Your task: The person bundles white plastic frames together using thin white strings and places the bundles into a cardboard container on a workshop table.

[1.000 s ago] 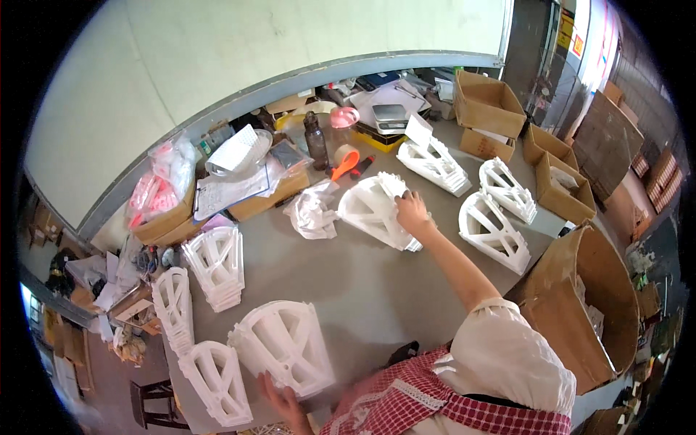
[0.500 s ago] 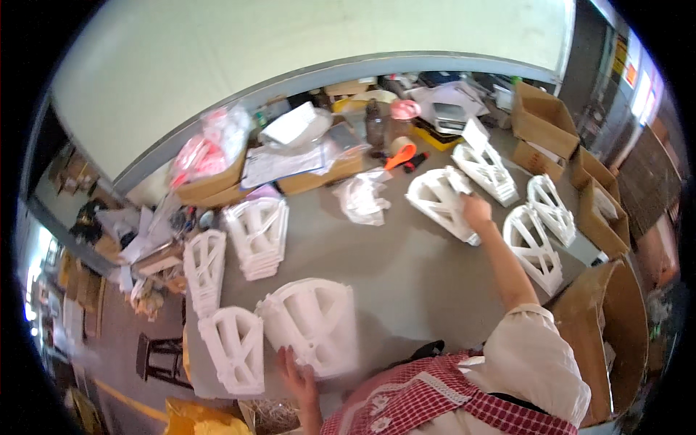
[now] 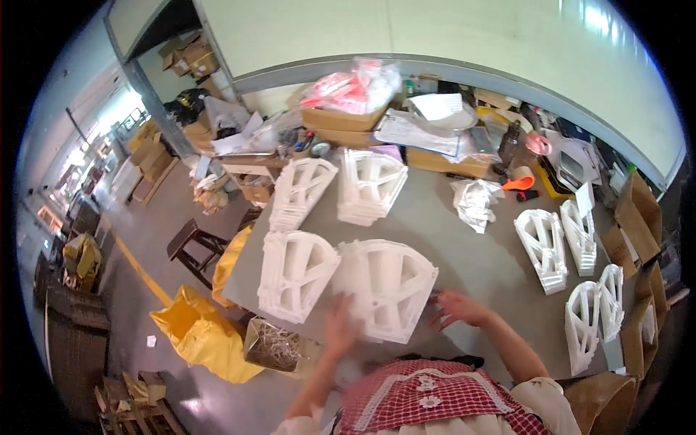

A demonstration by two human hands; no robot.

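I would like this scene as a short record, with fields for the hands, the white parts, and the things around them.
Left hand: blurred, at the left side of the nearest white stack; grip unclear
Right hand: open, fingers spread, just right of that stack
Other white stacks: three toward the table's left, four toward its right
Surface: grey table
Behind: crumpled white wrapping, papers
Floor, left: dark stool, yellow bag
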